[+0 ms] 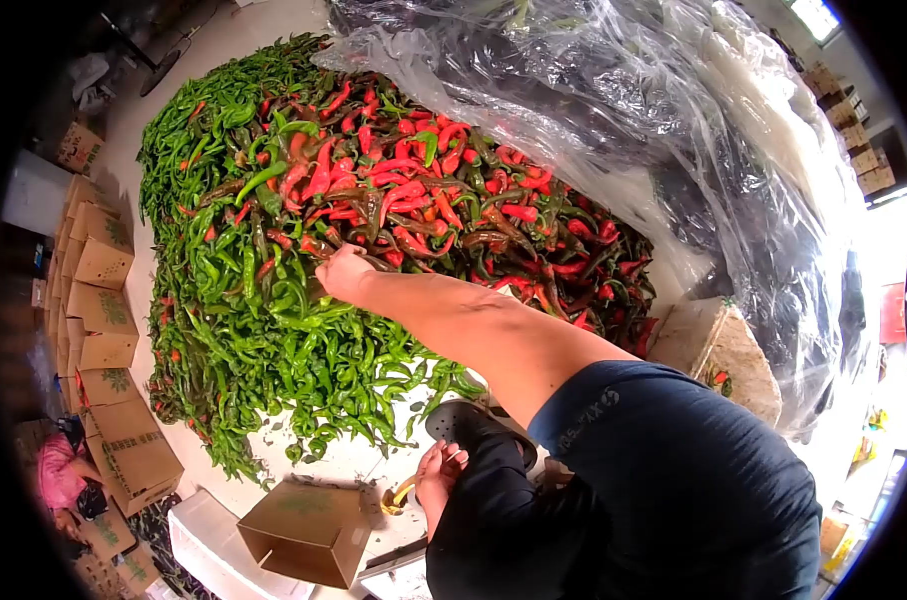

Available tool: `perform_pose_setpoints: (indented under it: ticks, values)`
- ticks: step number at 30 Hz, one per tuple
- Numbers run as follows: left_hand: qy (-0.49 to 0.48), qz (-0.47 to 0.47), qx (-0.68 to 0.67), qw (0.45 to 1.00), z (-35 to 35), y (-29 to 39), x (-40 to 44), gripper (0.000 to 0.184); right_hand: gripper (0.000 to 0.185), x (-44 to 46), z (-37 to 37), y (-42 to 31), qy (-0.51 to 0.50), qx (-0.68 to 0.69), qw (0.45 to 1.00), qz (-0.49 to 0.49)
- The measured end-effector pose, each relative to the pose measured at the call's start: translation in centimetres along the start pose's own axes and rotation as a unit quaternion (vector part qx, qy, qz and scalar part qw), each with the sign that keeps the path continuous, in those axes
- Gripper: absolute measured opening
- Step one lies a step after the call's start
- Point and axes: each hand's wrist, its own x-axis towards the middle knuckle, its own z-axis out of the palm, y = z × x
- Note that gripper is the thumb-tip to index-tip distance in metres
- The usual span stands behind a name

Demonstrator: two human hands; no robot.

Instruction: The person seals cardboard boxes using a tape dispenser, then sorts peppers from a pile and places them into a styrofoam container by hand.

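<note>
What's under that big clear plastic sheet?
Something dark shows through the sheet, and red peppers run up to its near edge. Folds and glare cover the rest, so I can't tell what it is.

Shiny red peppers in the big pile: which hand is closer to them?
The right. The right hand is at the edge of the shiny red peppers; the left hand is farther away, beside the black trouser leg.
</note>
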Motion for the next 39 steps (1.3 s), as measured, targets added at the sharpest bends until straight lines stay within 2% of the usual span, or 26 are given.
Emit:
perform_pose_setpoints:
  ticks: [2,5,7,8,9,11,12,14,15,16,17,18,19,20,21,23,26,30,31,32,34,35,36,37,38,39]
  values:
    - [0.012,0.000,0.003,1.000,0.1,0.2,-0.4,0.027,0.040,-0.3,0.1,0.0,0.001,-0.004,1.000,-0.014]
    - [0.021,-0.006,0.017,1.000,0.2,0.2,-0.3,0.029,0.047,-0.6,0.1,0.1,0.002,-0.001,1.000,0.000]
    - [0.005,-0.006,0.024,1.000,-0.6,0.0,0.1,0.034,0.059,-0.8,0.7,-0.2,0.049,-0.005,0.995,0.090]
    - [0.000,-0.010,0.015,1.000,-1.0,-0.2,0.3,0.032,0.070,-0.8,1.1,-0.1,0.059,0.046,0.987,0.143]
    - [-0.001,-0.009,0.002,1.000,-0.9,-0.2,0.5,0.029,0.074,-2.3,-1.5,1.2,0.022,0.157,0.970,0.183]
    - [0.004,-0.005,-0.024,1.000,-0.6,0.2,0.3,0.026,0.080,-2.8,-0.7,1.9,0.040,0.178,0.956,0.228]
    - [0.012,0.000,-0.024,1.000,-0.2,0.5,0.1,0.027,0.081,-2.7,-0.6,2.2,0.036,0.193,0.951,0.239]
    - [0.019,0.007,-0.031,0.999,0.3,1.1,0.6,0.027,0.064,-2.2,0.7,2.8,0.069,0.256,0.927,0.266]
    - [0.021,0.008,-0.039,0.999,0.2,1.1,0.9,0.026,0.061,-2.7,-0.3,3.3,0.073,0.320,0.900,0.286]
    - [0.024,0.006,-0.045,0.999,0.2,1.1,1.2,0.026,0.064,-3.5,-2.6,4.3,0.019,0.382,0.868,0.316]
    - [0.031,0.009,-0.050,0.998,0.7,1.5,1.1,0.026,0.059,-4.4,-3.0,5.3,0.047,0.405,0.860,0.308]
    - [0.023,0.016,-0.058,0.998,0.8,1.9,1.1,0.026,0.049,-4.7,-0.2,6.2,0.191,0.443,0.837,0.259]
    - [0.014,0.023,-0.065,0.998,0.6,2.2,1.3,0.026,0.040,-5.9,-0.5,8.1,0.118,0.585,0.766,0.239]
    - [0.011,0.023,-0.065,0.998,0.2,2.3,1.7,0.027,0.039,-7.1,-1.2,9.4,0.074,0.653,0.714,0.242]
    - [0.004,0.024,-0.064,0.998,-0.2,2.4,2.2,0.027,0.032,-8.9,-3.7,9.9,0.070,0.677,0.690,0.245]
    - [0.001,0.044,-0.065,0.997,-0.3,3.0,2.8,0.029,0.025,-10.0,-1.9,10.3,0.164,0.817,0.526,0.173]
    - [0.000,0.058,-0.038,0.998,1.0,4.5,3.4,0.030,0.020,-12.1,-2.4,11.0,0.082,0.875,0.452,0.153]
    - [-0.053,0.071,-0.050,0.995,3.9,6.4,3.7,0.039,0.014,-12.8,-1.4,9.0,0.096,0.935,0.303,0.157]
    - [-0.080,0.076,-0.053,0.992,4.5,6.3,4.2,0.043,0.014,-12.9,-2.7,7.8,0.095,0.938,0.284,0.177]
    - [-0.108,0.084,-0.077,0.988,5.2,6.2,4.3,0.047,0.015,-13.3,-3.9,5.9,0.144,0.924,0.308,0.177]
    - [-0.152,0.071,-0.145,0.975,6.4,6.6,5.0,0.053,0.016,-12.7,-3.3,4.6,0.098,0.960,0.207,0.159]
    - [-0.166,0.048,-0.190,0.966,6.7,6.9,5.5,0.054,0.025,-12.0,-2.8,3.4,0.083,0.973,0.169,0.132]
    - [-0.180,0.026,-0.234,0.955,6.9,7.2,6.1,0.056,0.029,-11.9,-2.5,2.4,0.076,0.969,0.187,0.140]
    - [-0.193,0.052,-0.220,0.955,7.4,7.7,6.3,0.059,0.034,-12.1,-3.5,1.0,0.069,0.965,0.203,0.149]
    - [-0.198,0.066,-0.221,0.953,7.7,8.3,6.6,0.059,0.038,-12.0,-4.4,-0.5,0.077,0.965,0.222,0.115]
    - [-0.203,0.080,-0.220,0.951,7.9,9.1,6.7,0.059,0.037,-12.1,-4.7,-1.4,0.054,0.960,0.252,0.110]
